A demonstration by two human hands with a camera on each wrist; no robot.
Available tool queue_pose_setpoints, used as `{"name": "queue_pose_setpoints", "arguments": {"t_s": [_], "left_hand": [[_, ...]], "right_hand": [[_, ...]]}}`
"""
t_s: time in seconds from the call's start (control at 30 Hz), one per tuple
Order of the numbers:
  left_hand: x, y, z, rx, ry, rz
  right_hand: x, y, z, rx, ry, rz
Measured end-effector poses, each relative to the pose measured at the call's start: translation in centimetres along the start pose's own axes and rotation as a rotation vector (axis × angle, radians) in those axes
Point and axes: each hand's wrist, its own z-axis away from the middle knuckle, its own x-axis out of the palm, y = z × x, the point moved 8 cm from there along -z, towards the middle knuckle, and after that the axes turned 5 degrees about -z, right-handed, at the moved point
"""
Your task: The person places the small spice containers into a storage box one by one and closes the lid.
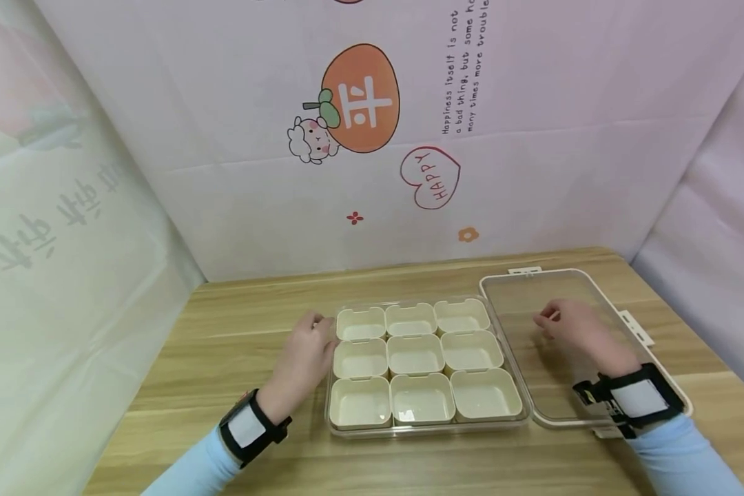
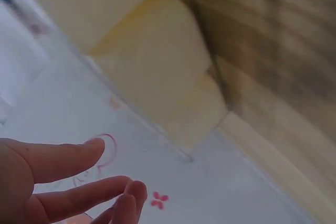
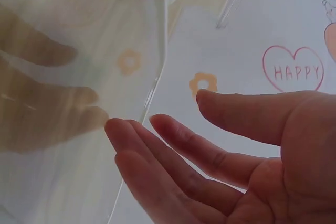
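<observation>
My left hand is beside the left wall of a clear plastic box, its fingers loosely bent with nothing between them. Several cream cups sit in rows inside the box, and none shows any contents. In the left wrist view, the thumb and fingers are apart, below the cream cups. The right hand is over a flat clear lid with a pale rim. Seen from the right wrist, that hand has relaxed fingers, and its reflection shows in the lid.
Box and lid lie side by side on a wood-grain table. Pale clips stick out from the lid's edges. A white printed cloth hangs behind the table, with more pale cloth on both sides.
</observation>
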Motion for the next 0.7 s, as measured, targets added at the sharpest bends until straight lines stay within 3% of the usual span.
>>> {"name": "queue_pose_setpoints", "arguments": {"t_s": [0.13, 0.3, 0.7], "left_hand": [[0.9, -1.6, 0.3, -0.092, -0.039, 0.01], [1.9, -2.8, 0.7, -0.183, -0.09, 0.036], [3.3, -2.7, 0.6, -0.249, -0.143, 0.13]], "right_hand": [[-0.6, 1.1, 0.2, -0.006, 0.04, 0.065], [-1.3, 2.3, 0.6, -0.009, 0.077, 0.051], [-2.8, 6.0, 1.3, 0.088, 0.04, 0.159]]}}
